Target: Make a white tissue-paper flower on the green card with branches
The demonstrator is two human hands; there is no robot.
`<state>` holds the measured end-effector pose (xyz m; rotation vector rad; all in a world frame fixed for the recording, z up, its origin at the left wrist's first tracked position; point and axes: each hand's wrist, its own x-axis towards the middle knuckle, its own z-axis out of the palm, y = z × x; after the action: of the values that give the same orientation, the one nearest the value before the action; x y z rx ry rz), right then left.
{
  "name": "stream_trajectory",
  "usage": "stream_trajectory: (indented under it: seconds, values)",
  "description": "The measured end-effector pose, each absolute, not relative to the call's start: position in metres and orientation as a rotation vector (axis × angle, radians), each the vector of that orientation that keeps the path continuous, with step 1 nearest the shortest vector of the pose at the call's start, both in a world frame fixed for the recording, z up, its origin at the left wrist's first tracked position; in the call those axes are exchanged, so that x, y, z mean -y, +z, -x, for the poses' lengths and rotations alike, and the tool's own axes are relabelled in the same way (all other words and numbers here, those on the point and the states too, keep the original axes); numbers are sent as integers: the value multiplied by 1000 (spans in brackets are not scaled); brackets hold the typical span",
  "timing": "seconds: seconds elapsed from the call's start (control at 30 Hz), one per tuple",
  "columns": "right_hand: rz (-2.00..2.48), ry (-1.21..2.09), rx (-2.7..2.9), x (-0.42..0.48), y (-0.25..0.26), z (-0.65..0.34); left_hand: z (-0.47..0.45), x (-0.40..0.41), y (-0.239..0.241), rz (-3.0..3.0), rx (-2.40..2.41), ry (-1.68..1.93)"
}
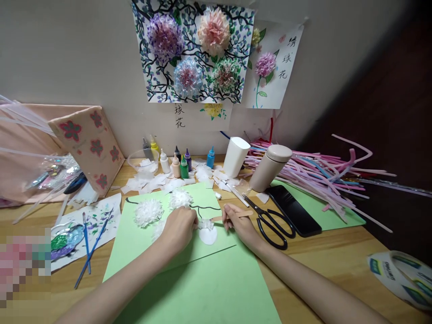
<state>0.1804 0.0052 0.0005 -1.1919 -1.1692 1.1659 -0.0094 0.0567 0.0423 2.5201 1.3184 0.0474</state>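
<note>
A flat wooden craft stick (pixel 243 214) is pinched in my right hand (pixel 236 223), its tip pointing left at small white paper pieces (pixel 204 223). These pieces lie at the upper edge of a white paper circle (pixel 208 236) on a green sheet (pixel 162 252). From the left, my left hand (pixel 178 228) reaches in with curled, closed fingers beside the same pieces. Whatever its fingertips grip is hidden. Fluffy white paper flowers, one at the left (pixel 149 213) and another behind my left hand (pixel 180 199), rest on the sheet near a dark branch line.
Black scissors (pixel 270 220) and a phone (pixel 294 210) lie right of my right hand. Paint bottles (pixel 184 167), white paper scraps (pixel 145 183) and a beige canister (pixel 270 168) stand or lie behind. Brushes (pixel 94 247) are at left, tape (pixel 401 279) at right.
</note>
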Motion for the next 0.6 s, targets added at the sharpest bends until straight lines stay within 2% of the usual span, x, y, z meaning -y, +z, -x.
stream_trajectory:
  seconds: [0.6]
  values:
    - [1264, 1050, 1394, 1, 3, -178, 10, -57, 41, -2540, -1306, 54]
